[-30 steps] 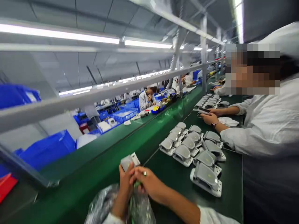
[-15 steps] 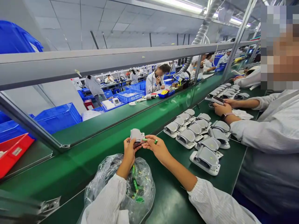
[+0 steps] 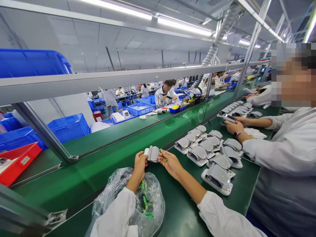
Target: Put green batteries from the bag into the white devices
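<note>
Over the green bench, my left hand is closed on a wrist blood pressure monitor with a light grey cuff, gripping its left side. My right hand is at the monitor's right side with its fingers pinched. Green ends of what looks like a slim battery show between those fingers; whether it is one or two I cannot tell. The fingertips hide where they meet the monitor. Below my left wrist lies a clear plastic bag with several green pieces inside.
Rows of similar grey-cuffed monitors stand right of my hands. Beyond them a co-worker's hands hold a device. A green conveyor belt runs past the bench, under a metal frame rail. A red bin and blue crates are left.
The monitor has turned so that its grey cuff shows more broadly. My right hand has moved against its right edge, with less green showing. The camera view has tilted upward.
</note>
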The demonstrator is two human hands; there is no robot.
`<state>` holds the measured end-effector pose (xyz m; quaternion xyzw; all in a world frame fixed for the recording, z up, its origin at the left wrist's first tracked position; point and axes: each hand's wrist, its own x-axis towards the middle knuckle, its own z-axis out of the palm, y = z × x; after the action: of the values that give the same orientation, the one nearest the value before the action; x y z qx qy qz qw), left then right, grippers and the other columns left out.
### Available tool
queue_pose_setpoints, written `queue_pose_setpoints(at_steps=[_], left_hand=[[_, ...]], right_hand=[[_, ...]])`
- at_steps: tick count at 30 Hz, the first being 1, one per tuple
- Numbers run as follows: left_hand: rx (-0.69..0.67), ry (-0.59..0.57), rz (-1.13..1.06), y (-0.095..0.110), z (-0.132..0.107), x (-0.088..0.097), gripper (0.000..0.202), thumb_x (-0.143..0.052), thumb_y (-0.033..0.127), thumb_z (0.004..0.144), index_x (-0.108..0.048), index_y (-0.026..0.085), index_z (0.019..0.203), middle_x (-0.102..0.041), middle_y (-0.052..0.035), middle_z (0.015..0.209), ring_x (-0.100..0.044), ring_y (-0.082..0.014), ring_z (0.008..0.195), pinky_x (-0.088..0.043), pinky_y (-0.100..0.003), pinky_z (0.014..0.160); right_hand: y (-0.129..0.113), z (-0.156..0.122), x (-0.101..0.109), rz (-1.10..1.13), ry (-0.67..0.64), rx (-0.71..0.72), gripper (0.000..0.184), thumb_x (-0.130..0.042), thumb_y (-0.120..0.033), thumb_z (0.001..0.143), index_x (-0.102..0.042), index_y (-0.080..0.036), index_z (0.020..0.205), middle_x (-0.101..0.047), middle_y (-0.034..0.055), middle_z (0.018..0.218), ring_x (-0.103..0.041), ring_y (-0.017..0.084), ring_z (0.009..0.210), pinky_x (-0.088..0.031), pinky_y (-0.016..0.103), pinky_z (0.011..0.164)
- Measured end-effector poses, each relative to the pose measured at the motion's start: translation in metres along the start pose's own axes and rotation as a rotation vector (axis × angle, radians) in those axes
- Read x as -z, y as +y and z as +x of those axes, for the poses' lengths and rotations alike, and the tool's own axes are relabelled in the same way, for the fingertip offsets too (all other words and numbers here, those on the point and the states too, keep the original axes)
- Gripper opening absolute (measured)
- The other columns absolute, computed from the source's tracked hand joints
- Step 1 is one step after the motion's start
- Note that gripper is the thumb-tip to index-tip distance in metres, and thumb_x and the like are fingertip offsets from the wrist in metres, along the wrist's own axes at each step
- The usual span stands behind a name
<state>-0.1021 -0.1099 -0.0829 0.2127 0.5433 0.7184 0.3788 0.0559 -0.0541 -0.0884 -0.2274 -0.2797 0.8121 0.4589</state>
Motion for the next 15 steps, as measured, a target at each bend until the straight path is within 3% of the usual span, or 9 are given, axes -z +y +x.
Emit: queue_pose_setpoints(at_steps=[4, 9, 12, 15], left_hand=[[0.018, -0.013, 0.044, -0.002, 0.001, -0.002, 0.051, -0.079, 0.020, 0.065, -0.059, 0.014, 0.112, -0.066, -0.0003, 0.076, -0.046, -0.0078, 0.047, -0.025, -0.019, 0.044], [-0.032, -0.139, 0.074, 0.000, -0.003, -0.001, 0.050, -0.089, 0.026, 0.063, -0.072, 0.012, 0.108, -0.072, -0.0053, 0.079, -0.057, -0.0104, 0.057, -0.033, -0.018, 0.049], [-0.113, -0.204, 0.067, 0.002, -0.005, 0.000, 0.054, -0.095, 0.032, 0.061, -0.077, 0.012, 0.108, -0.071, -0.0038, 0.073, -0.059, -0.0120, 0.062, -0.042, -0.018, 0.055], [-0.074, -0.222, -0.047, 0.002, -0.005, -0.001, 0.057, -0.096, 0.044, 0.064, -0.079, 0.013, 0.110, -0.074, -0.0069, 0.084, -0.066, -0.0163, 0.071, -0.050, -0.023, 0.062]], right_hand=[[0.001, 0.007, 0.011, -0.177, 0.028, 0.047, 0.031, -0.084, -0.030, 0.076, -0.067, -0.015, 0.097, -0.066, -0.0005, 0.076, -0.056, 0.008, 0.054, -0.042, 0.018, 0.045], [-0.001, 0.007, 0.014, -0.385, 0.067, 0.173, 0.050, -0.079, -0.054, 0.073, -0.050, -0.021, 0.096, -0.063, -0.0052, 0.068, -0.048, 0.008, 0.042, -0.029, 0.020, 0.039], [-0.002, 0.003, 0.009, -0.372, 0.093, 0.196, 0.061, -0.078, -0.063, 0.070, -0.046, -0.022, 0.103, -0.054, -0.0115, 0.057, -0.041, 0.008, 0.036, -0.025, 0.020, 0.040], [0.001, -0.007, -0.003, -0.253, 0.013, 0.168, 0.069, -0.084, -0.065, 0.065, -0.046, -0.023, 0.105, -0.059, -0.0092, 0.064, -0.037, 0.005, 0.035, -0.022, 0.021, 0.042]])
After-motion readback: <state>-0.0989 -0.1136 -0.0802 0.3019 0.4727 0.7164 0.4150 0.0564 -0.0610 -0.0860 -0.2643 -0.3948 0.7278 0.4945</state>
